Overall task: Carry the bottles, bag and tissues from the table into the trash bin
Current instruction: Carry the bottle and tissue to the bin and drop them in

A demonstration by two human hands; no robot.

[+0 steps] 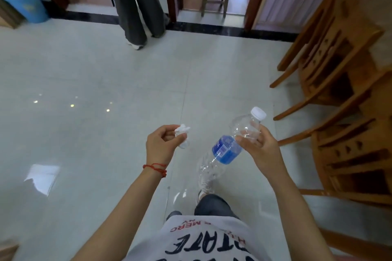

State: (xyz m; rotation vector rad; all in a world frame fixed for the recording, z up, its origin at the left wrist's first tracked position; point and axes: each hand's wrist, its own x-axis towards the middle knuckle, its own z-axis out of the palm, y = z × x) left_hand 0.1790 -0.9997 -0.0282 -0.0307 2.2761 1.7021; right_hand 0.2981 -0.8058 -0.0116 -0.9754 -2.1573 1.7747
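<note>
A crumpled white tissue (182, 136) is pinched in the left hand (162, 144), between the thumb and the curled fingers, and part of it sticks out past the fingertips. A red string (156, 168) is tied round the wrist just behind that hand. A clear plastic bottle (229, 146) is held in the right hand (257, 144), with the fingers and thumb wrapped round its upper part, just below the white cap (258, 113). The cap is pointed up and away from the grip, and the blue label (226, 149) and the bottom of the bottle hang down and back from it, toward the body. The bottle is tilted, not upright. The two hands are held out side by side, a little apart, over a shiny pale floor (95, 101). A blue bin (23, 2) is seen far ahead of the left hand, by the wall. Another person's grey trousers (137, 2) and shoes are seen far ahead, between the hands and a doorway. Wooden chairs (343, 82) are stacked just to the outer side of the right hand.
</note>
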